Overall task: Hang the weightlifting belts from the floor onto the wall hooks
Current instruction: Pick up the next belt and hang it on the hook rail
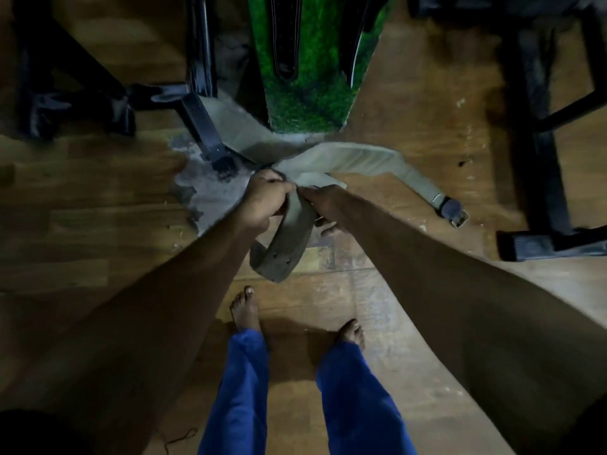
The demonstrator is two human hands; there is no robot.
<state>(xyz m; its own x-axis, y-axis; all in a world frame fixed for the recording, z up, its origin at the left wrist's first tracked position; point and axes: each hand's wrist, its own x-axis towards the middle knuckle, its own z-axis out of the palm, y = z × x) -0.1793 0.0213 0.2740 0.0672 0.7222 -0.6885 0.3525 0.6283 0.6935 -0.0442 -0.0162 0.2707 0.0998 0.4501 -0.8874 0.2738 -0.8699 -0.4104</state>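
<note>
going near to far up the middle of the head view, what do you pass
blue trouser legs → bare feet → punched end of the tan belt → left hand and right hand gripping it → green grass-textured wall panel → black belt hanging there

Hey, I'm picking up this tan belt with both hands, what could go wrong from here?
1. The tan belt runs close beside the black frame foot; part of it may be tucked behind and could catch as you lift.
2. The buckle end lies loose on the floor and might swing toward your bare feet.
3. The left hand and right hand grip close together, so the long end will dangle.
</note>
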